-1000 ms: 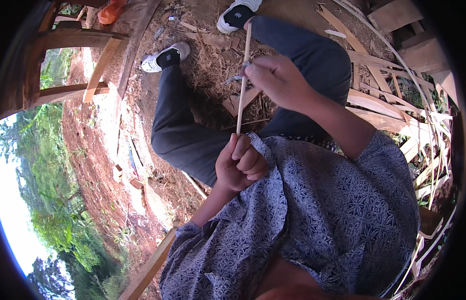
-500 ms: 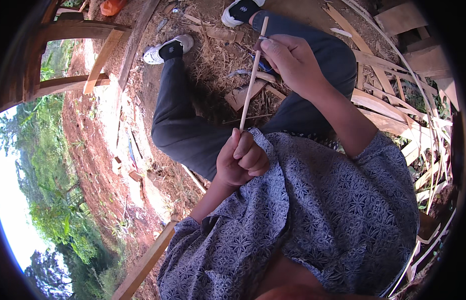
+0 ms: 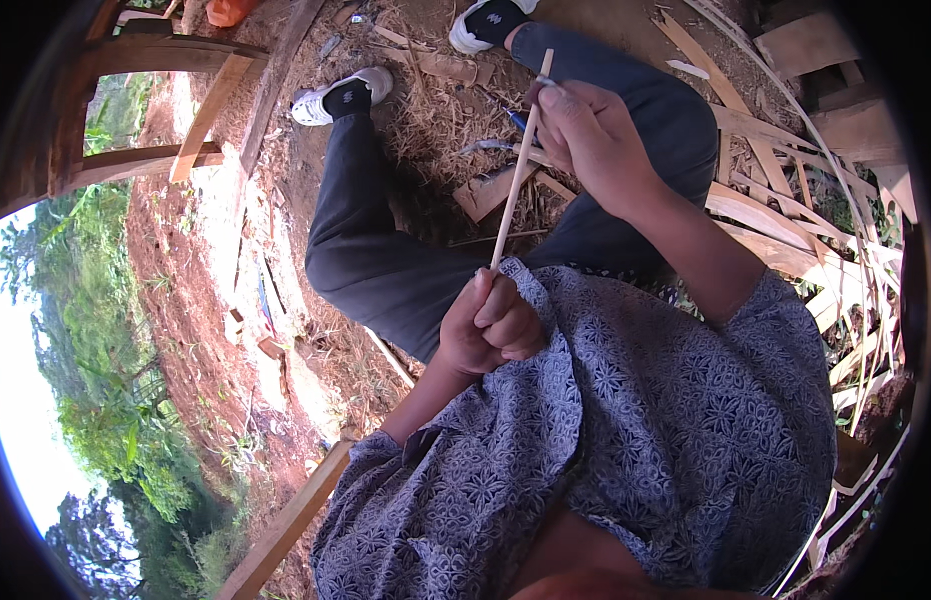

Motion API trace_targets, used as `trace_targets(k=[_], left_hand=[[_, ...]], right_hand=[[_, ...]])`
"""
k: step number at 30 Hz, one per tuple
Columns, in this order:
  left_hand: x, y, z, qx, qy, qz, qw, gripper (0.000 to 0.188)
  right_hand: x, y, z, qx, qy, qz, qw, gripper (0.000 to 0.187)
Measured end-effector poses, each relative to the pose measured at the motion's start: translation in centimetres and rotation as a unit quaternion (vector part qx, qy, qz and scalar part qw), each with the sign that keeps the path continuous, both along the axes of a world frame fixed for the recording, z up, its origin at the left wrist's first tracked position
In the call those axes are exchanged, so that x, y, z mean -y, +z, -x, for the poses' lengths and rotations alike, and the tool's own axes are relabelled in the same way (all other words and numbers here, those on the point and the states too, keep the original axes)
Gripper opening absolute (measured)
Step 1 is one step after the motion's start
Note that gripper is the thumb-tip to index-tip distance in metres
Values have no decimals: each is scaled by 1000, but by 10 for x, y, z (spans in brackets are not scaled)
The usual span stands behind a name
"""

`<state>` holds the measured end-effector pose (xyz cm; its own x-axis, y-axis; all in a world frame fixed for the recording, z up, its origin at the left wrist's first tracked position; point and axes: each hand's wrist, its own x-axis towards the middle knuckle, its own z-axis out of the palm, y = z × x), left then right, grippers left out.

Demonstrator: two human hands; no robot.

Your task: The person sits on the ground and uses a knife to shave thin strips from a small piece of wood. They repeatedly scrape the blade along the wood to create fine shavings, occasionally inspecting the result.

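Note:
A thin, pale wooden stick [image 3: 513,205] slants upward between my two hands, above my lap. My left hand [image 3: 493,325] is closed in a fist around its near end, close to my shirt front. Further up, my right hand [image 3: 598,140] pinches the stick a little below its far tip. A small dark piece [image 3: 537,92] shows between the right fingertips and the stick; what it is I cannot make out. Beyond the stick, near the right fingers, a blue object [image 3: 517,119] is partly in view on the ground.
My bent legs [image 3: 371,240] frame ground littered with shavings and wood scraps [image 3: 491,190]. Long split strips [image 3: 776,225] pile up at the right. Wooden beams [image 3: 176,60] stand at the far left, and a plank [image 3: 286,525] slopes at the near left. An orange item [image 3: 229,11] lies far off.
Both hands and the stick have shifted slightly right and nearer. The right fingers sit a little closer to the stick's far tip. The left grip looks the same.

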<state>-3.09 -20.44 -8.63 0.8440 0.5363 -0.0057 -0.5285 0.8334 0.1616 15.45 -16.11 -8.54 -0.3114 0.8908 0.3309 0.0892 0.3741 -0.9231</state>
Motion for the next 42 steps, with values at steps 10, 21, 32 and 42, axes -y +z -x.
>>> trace_targets(k=[10,21,32,42], left_hand=[[-2,3,1,-21,-8,13,1000,50],[-31,6,25,-335,-16,-376,864,64],[-141,20,0,-431,138,-405,794,50],[-137,3,21,-348,223,-235,880,27]], right_hand=[[-6,21,-14,35,3,77,996,31],[-10,27,-16,-8,-1,160,987,33],[11,19,35,38,146,216,965,34],[27,5,46,3,340,296,893,41]])
